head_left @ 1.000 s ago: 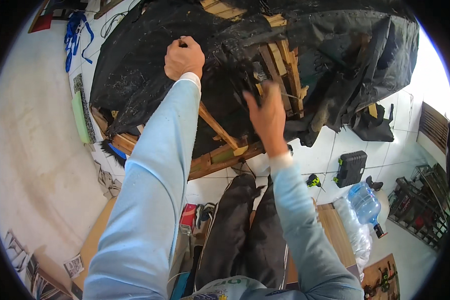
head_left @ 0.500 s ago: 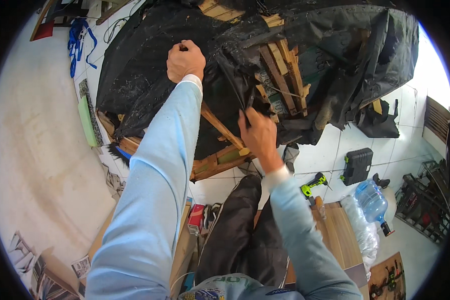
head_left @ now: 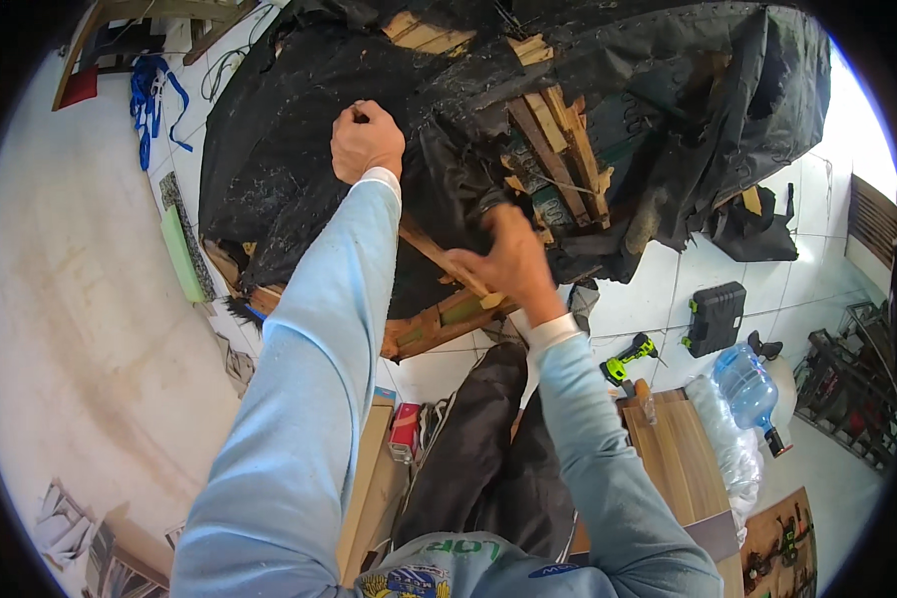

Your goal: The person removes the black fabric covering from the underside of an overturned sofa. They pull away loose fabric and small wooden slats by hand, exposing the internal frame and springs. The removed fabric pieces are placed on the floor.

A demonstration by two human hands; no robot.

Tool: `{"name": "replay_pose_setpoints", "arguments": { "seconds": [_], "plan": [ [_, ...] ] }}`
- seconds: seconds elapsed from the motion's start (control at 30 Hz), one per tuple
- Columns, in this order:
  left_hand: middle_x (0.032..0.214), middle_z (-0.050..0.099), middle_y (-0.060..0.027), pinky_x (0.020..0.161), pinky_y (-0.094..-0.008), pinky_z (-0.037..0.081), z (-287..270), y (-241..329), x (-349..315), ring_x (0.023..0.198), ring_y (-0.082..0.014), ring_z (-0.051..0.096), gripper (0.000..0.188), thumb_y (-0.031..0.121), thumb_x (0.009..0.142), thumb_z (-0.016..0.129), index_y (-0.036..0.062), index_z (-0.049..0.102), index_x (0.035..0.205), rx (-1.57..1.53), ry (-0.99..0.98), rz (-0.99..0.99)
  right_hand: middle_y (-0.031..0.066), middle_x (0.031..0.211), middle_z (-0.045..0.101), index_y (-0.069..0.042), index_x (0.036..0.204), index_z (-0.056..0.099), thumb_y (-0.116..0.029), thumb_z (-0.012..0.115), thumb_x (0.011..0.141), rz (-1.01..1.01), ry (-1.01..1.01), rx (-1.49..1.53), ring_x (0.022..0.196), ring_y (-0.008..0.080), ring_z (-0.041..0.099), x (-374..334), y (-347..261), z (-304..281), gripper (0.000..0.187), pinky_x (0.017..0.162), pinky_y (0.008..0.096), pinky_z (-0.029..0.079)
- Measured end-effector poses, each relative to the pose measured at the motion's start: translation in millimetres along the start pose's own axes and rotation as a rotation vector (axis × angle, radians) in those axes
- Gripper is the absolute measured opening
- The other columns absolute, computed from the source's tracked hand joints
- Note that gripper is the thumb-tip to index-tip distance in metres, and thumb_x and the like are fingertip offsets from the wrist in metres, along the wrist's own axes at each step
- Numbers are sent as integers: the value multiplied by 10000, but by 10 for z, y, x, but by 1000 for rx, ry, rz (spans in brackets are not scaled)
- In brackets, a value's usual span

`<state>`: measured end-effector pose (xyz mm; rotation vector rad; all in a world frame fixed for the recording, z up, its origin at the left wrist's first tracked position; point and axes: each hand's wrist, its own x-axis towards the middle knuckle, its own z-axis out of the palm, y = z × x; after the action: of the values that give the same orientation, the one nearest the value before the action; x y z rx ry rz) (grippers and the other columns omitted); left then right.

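A large upturned piece of furniture with a wooden frame is covered in torn black fabric [head_left: 289, 149]. My left hand [head_left: 367, 143] is closed in a fist over this fabric and appears to grip it; what lies inside the fingers is mostly hidden. Lower and to the right, my right hand [head_left: 513, 254] is slightly blurred, its thumb spread away from the fingers. It hovers by a loose fold of the fabric, above a wooden bar [head_left: 431, 251] of the frame. Broken wooden slats [head_left: 558, 149] and wire springs show through a tear right of my hands.
On the white tiled floor at right lie a green-and-black cordless drill [head_left: 628, 360], a black tool case [head_left: 717, 319] and a blue water bottle [head_left: 747, 389]. A wood-topped surface [head_left: 678, 448] stands beside my legs. Blue straps [head_left: 149, 105] lie at far left.
My right hand has let go of the dark fold it was pinching; its thumb has spread out. My left fist has shifted slightly down in the picture and stays closed.
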<state>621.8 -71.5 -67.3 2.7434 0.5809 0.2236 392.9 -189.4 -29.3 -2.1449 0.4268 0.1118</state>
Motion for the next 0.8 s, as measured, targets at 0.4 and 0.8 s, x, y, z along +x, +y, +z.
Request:
{"name": "replay_pose_setpoints", "arguments": {
  "seconds": [0.4,0.8],
  "plan": [
    [1215,759,-181,974,-516,551,-84,52,-32,1119,-424,711,513,471,993,487,101,788,1183,-39,-90,-31,150,1080,623,-62,1171,653,-49,750,822,-165,131,-6,1031,409,618,281,766,148,362,891,490,512],
    [1188,763,-204,987,-515,552,-213,140,-76,1111,-441,715,529,493,973,493,110,805,1163,-23,-86,-74,289,909,730,-25,945,635,-397,416,1114,580,218,57,877,535,689,-221,-177,512,464,795,630,523]
  ]
}}
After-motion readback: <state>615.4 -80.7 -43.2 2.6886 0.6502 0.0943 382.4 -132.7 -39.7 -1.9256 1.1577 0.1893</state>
